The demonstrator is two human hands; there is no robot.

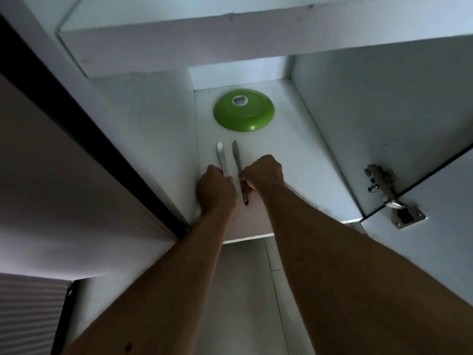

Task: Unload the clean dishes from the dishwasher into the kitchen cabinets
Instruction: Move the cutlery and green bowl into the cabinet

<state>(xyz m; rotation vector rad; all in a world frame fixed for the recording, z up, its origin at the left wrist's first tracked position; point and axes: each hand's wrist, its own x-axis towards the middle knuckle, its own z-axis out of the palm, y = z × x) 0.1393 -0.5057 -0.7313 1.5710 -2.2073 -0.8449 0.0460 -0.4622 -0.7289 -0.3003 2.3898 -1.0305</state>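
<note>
Knives lie side by side on the cabinet shelf [294, 155], before the upturned green plate [244, 110]. Left hand [216, 188] grips the left knife [221, 156]; right hand [261, 174] pinches the right knife [238, 160]. Its handle end is near the shelf edge, so a careless release may tip it off.

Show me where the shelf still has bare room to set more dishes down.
Bare patches on the shelf: the strip right of the two knives, between the right hand and the right wall, and the corner right of the green plate. Crowded: the front left, where the left hand holds one knife and the right hand the other knife. The plate fills the back middle.
</note>
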